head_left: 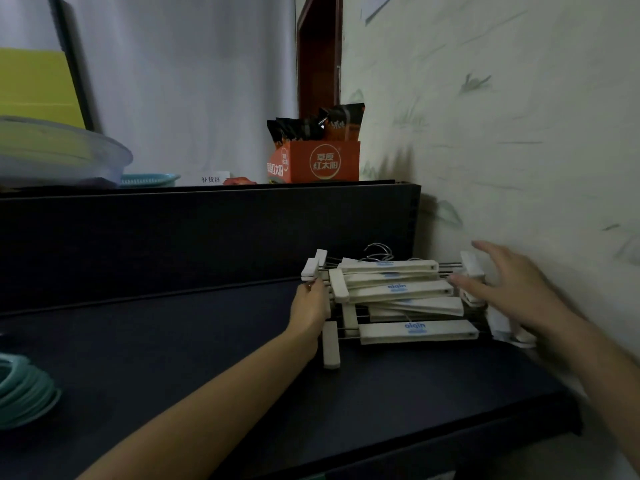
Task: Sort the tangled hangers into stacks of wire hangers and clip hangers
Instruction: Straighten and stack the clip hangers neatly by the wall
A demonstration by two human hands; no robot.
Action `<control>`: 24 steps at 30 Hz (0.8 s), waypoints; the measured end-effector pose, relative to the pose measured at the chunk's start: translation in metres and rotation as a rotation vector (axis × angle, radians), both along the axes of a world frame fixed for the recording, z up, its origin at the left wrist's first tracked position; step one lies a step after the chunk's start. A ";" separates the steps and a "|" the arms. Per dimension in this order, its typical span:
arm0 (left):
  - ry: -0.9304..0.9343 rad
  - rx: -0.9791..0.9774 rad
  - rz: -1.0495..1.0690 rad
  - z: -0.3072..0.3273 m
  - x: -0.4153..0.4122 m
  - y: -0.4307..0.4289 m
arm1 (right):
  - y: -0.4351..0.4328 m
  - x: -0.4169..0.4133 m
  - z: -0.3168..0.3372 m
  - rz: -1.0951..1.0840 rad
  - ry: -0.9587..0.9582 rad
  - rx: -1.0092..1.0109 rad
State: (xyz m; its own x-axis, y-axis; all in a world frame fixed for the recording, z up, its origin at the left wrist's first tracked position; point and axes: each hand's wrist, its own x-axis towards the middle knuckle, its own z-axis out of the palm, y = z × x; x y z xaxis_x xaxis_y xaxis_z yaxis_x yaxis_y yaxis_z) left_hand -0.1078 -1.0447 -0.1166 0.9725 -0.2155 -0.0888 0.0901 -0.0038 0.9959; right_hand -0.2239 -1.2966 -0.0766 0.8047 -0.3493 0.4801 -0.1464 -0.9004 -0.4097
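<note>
Worktop (173,341), dark, with a front edge running down to the right and a raised back panel (207,237) behind it. The broad middle stretch lies bare.

Clip hangers (398,289): a white stack with metal rods, lying in the rear right corner. It sits close to the back panel and just beside the patterned wall (519,133). The clips jut out at both ends.

Left hand (310,306): at the stack's left end, fingers curled round the clips there.

Right hand (512,292): blurred, fingers spread wide, over the stack's right end between the hangers and the wall. It holds nothing.

Teal curved pieces (24,389): stacked at the worktop's left, cut by the frame edge, well apart from the white stack.

Orange carton (322,161): on top of the back panel.
</note>
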 end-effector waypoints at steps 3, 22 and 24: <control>-0.012 -0.002 -0.021 -0.001 0.004 0.012 | 0.018 0.015 0.017 0.083 -0.104 -0.284; -0.505 0.166 0.155 0.022 0.025 0.070 | 0.033 0.075 0.061 0.196 0.339 -0.411; -0.645 0.178 0.159 0.028 0.023 0.069 | 0.031 0.071 0.069 0.129 0.282 -0.456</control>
